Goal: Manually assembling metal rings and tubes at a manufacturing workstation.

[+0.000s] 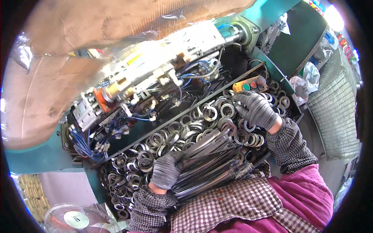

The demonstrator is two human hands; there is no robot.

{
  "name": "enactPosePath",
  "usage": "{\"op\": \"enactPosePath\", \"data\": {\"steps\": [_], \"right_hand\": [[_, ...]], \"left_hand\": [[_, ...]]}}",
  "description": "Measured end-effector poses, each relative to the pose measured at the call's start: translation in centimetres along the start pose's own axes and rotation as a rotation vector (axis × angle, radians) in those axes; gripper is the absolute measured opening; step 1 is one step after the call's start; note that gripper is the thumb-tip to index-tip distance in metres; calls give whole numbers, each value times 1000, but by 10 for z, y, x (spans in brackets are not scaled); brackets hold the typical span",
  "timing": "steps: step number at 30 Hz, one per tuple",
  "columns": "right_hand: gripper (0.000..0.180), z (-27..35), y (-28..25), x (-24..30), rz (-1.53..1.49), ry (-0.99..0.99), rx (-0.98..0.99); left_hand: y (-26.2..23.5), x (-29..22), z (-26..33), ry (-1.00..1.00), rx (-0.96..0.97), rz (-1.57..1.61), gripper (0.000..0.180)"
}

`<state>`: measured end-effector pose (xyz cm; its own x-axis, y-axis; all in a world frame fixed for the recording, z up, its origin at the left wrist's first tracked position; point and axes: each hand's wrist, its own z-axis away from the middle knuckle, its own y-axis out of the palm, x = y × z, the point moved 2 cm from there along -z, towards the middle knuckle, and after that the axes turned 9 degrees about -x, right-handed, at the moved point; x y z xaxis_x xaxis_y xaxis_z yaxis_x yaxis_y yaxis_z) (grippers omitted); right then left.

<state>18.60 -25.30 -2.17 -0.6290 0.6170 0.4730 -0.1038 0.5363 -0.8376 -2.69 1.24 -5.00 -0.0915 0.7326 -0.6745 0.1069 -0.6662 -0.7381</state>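
My left hand [166,171], in a grey knit glove, is closed at the left end of a bundle of long, thin dark metal strips [210,159]. Its fingertips are partly hidden against them. The strips lie slantwise in front of my lap, on top of many loose metal rings [156,139]. Over the rings at the right, my gloved right hand [257,109] has its thumb and fingers apart. Nothing shows between them. Just beyond its fingers sits an orange control box [248,84] with green and red buttons.
A machine [155,73] with hoses and fittings stretches across behind the ring-filled tray, past a metal rail [186,112]. Brown sheeting [50,97] hangs at the left. A fan [77,219] stands lower left; a wire-mesh basket [334,105] and plastic bags [309,79] are at the right.
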Motion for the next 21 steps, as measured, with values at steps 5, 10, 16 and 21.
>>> {"op": "enactPosePath", "data": {"steps": [5,10,16,21], "right_hand": [[67,2,30,59,-538,-462,441],[38,-14,61,96,-881,-378,324],[21,-45,74,99,-1116,-193,251],[27,-71,70,120,-1028,-176,175]], "left_hand": [[-6,-38,-22,-12,85,-75,35],[-4,-34,-33,38,-2,234,19],[-42,-40,-55,140,-214,38,20],[-76,-35,-68,205,-353,-145,18]]}}
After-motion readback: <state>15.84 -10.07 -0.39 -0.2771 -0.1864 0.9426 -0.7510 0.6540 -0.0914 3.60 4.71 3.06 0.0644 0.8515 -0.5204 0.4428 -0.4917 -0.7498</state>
